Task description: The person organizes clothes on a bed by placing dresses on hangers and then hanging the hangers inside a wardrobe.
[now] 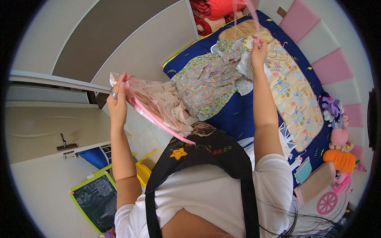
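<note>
My left hand, with a ring on one finger, grips a pink plastic clothes hanger at its upper end. A cream garment with a brown print hangs beside that hanger; how the two are joined is partly hidden. Raised over the bed, my right hand holds another pink hanger, blurred and partly cut off by the frame's top. Between my hands a floral dress with a yellow-green hem lies spread on the bed. White cloth shows under my right wrist.
A cream printed mat lies on the navy bed sheet. Plush toys line the padded headboard. A sliding wardrobe door stands at upper left, a door with a handle and a green-framed chalkboard below.
</note>
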Tool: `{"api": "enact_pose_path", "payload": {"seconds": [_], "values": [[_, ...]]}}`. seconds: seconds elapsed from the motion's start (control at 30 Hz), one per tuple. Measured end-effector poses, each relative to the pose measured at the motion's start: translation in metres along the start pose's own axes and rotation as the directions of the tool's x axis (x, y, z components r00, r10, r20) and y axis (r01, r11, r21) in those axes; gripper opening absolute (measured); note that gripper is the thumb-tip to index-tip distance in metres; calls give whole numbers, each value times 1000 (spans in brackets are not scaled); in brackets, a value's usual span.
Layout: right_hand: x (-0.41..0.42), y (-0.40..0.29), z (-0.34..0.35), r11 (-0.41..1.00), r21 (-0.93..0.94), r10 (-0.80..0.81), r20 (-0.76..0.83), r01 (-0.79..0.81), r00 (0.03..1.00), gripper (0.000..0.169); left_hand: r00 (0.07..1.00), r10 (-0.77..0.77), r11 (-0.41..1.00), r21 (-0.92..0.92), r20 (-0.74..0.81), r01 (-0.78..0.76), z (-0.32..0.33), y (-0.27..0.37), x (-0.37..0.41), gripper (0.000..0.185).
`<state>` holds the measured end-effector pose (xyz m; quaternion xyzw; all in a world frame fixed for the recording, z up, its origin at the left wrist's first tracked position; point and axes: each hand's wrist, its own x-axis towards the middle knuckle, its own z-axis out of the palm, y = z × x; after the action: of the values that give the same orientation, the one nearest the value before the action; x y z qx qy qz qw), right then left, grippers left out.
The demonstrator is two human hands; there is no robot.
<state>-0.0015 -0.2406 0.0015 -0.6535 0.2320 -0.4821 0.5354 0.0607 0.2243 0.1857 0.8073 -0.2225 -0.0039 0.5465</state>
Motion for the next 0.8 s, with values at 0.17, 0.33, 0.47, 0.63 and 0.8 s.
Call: {"api": "enact_pose_path", "payload": {"seconds": [0.17, 0.33, 0.47, 0.63, 0.8], "values": [[35, -19, -20, 963, -257, -124, -149, 83, 981, 19, 999, -38, 999, -5, -26, 38, 14, 5, -3, 38], [70, -108, -24, 899, -203, -396, 1, 388, 918, 30, 998, -54, 993, -107, -30, 50, 22, 4, -4, 39], [-8, -192, 34, 761, -117, -564, 367, 638, 740, 44, 998, -50, 996, -79, -43, 47, 15, 8, -18, 37], [-134, -166, 94, 945, 48, -236, 783, 323, 575, 36, 998, 58, 994, -88, -23, -60, 50, -4, -20, 32], [-184, -195, 143, 965, 237, -262, 902, 113, 342, 19, 988, 143, 986, 74, 58, -147, 55, -5, -31, 38]]}}
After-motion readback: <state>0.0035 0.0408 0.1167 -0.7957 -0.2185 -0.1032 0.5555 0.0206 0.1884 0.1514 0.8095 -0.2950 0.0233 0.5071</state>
